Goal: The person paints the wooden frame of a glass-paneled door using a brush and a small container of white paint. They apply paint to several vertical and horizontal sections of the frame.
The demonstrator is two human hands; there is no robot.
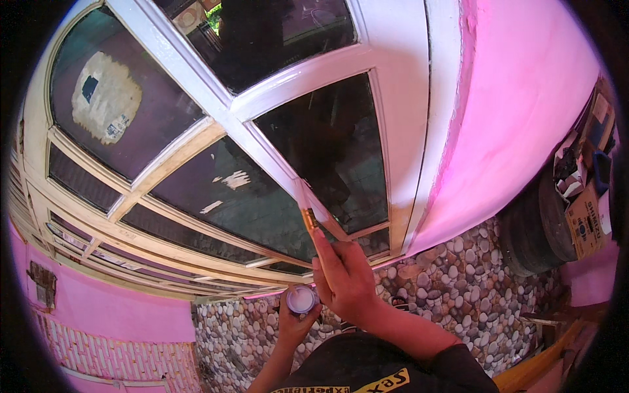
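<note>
My right hand (346, 276) is closed round the handle of a paintbrush (310, 220). Its bristles touch the narrow upright bar (268, 152) of a glazed wooden frame, beside a dark pane. Fresh glossy white covers the bar above the brush, while the wood lower down looks duller and brownish. Lower and to the left, my left hand (292, 317) grips a small round paint pot (301, 299). Whitish paint shows inside its open top.
Dark glass panes (327, 131) fill the frame, one with a torn paper patch (106, 98). A pink wall (511, 98) adjoins it on the right. Stacked dark tyres (534, 226) and a cardboard box (586, 223) stand far right. Pebble-patterned flooring (452, 281) lies below.
</note>
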